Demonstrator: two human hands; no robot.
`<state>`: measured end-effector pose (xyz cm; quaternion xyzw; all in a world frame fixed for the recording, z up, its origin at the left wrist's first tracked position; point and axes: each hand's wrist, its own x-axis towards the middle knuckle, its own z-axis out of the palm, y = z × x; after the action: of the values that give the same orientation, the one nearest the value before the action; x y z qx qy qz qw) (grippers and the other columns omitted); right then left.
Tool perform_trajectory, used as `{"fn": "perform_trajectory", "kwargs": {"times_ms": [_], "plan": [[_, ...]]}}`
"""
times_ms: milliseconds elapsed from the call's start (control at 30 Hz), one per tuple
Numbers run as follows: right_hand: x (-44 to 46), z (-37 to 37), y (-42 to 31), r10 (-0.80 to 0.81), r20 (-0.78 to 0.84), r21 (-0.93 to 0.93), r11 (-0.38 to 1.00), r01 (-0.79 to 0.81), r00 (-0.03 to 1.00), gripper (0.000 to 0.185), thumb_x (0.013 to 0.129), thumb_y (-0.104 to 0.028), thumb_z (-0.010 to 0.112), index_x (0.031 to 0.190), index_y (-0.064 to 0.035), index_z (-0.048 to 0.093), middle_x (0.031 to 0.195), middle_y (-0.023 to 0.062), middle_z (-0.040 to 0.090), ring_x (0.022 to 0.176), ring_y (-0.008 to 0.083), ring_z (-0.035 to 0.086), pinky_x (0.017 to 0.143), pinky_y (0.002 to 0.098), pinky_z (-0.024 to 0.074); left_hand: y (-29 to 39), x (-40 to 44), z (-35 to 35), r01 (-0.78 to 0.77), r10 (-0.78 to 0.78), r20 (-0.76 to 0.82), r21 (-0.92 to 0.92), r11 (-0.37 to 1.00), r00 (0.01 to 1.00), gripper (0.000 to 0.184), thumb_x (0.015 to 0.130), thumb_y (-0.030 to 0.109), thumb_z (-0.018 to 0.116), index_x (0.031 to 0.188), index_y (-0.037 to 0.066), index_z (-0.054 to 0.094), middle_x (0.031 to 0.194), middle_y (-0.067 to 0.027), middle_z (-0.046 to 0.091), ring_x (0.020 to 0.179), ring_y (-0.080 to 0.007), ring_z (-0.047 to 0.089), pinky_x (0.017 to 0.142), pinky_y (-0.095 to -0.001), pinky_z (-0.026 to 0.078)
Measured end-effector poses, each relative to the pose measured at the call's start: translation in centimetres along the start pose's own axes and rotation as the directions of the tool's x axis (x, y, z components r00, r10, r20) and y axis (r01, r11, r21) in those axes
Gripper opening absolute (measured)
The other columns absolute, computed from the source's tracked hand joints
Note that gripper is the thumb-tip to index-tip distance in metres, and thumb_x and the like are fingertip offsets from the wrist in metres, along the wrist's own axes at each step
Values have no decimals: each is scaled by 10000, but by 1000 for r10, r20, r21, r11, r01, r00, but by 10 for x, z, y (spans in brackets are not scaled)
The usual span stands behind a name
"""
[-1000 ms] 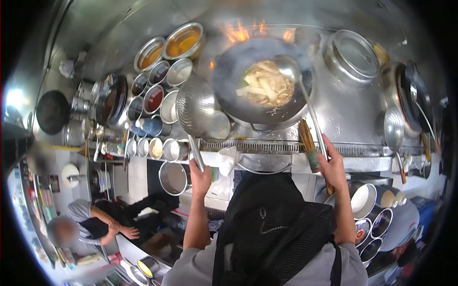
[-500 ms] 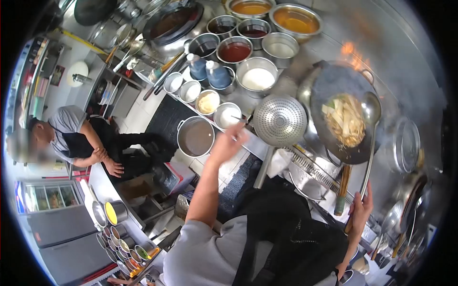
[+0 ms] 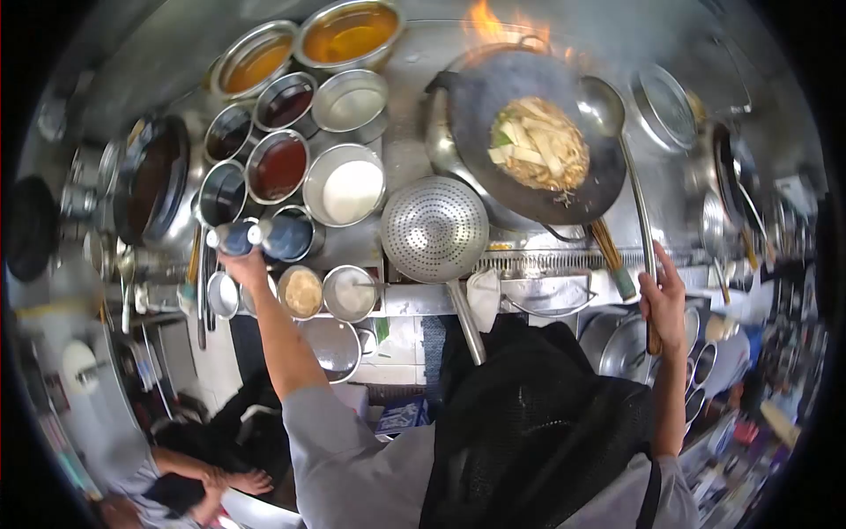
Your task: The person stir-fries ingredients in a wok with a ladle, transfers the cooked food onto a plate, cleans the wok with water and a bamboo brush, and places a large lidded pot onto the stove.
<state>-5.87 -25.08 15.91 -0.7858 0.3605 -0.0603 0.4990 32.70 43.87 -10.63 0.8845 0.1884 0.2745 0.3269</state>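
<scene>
My left hand (image 3: 247,267) is at the blue bottle (image 3: 233,238) with a white cap, its fingers closed round the lower side and partly hidden. Another blue bottle (image 3: 287,236) lies beside it over a metal pot. In my right hand (image 3: 664,302) is the long handle of a ladle (image 3: 601,108), whose bowl rests at the right side of the wok (image 3: 476,123). Pale strips and shredded food (image 3: 539,145) lie in the wok. A perforated strainer (image 3: 434,227) sits left of the wok, its handle pointing towards me, with no hand on it.
Flames (image 3: 504,25) rise behind the wok. Pots of red sauce (image 3: 278,166) and white powder (image 3: 351,189) and bowls of orange liquid (image 3: 348,33) stand at the left. A bamboo brush (image 3: 612,256) lies near the front edge. Another person's arms (image 3: 211,483) show at lower left.
My left hand has let go of the strainer and moved left to the blue bottle. The strainer rests left of the wok. My right hand keeps the ladle. The view has swung left and back.
</scene>
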Motion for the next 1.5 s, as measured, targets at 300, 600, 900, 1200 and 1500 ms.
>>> {"fn": "perform_trajectory", "kwargs": {"times_ms": [300,600,900,1200,1500], "plan": [[5,-3,12,40,-3,94,995,-39,999,644,1027,-70,640,1622,-33,395,715,-30,555,490,27,468,425,219,375,79,0,-61,148,-206,-309,-201,968,929,964,655,330,1036,1373,-105,563,1250,-222,701,1045,-305,712,972,-421,580],[39,-24,38,26,56,246,969,-39,998,638,1017,-65,664,1609,-44,426,738,-19,576,489,31,461,425,215,368,262,-59,-172,17,510,294,-877,479,809,1052,786,411,923,1591,44,355,1482,-237,538,1277,-408,629,1064,-529,566],[63,-101,104,-5,130,359,932,-42,992,637,996,-50,692,1594,-86,475,903,32,626,533,46,485,461,238,407,478,-199,58,62,43,930,-21,998,-364,1066,688,423,952,1550,31,464,1375,-123,631,1239,-219,608,1075,-365,465],[47,-179,137,103,168,427,889,-166,980,662,971,16,670,1595,-114,488,934,54,645,527,47,513,448,248,406,554,-230,172,-312,-404,847,302,901,-345,938,680,480,935,1445,73,576,1247,-136,683,1047,-269,693,920,-443,558],[70,-187,126,53,222,369,920,-134,974,659,973,18,661,1596,-110,487,918,53,640,524,53,517,449,253,413,469,-246,3,150,312,920,-352,924,236,1035,672,243,990,1526,37,444,1318,-91,636,1207,-226,624,1067,-385,495]]}}
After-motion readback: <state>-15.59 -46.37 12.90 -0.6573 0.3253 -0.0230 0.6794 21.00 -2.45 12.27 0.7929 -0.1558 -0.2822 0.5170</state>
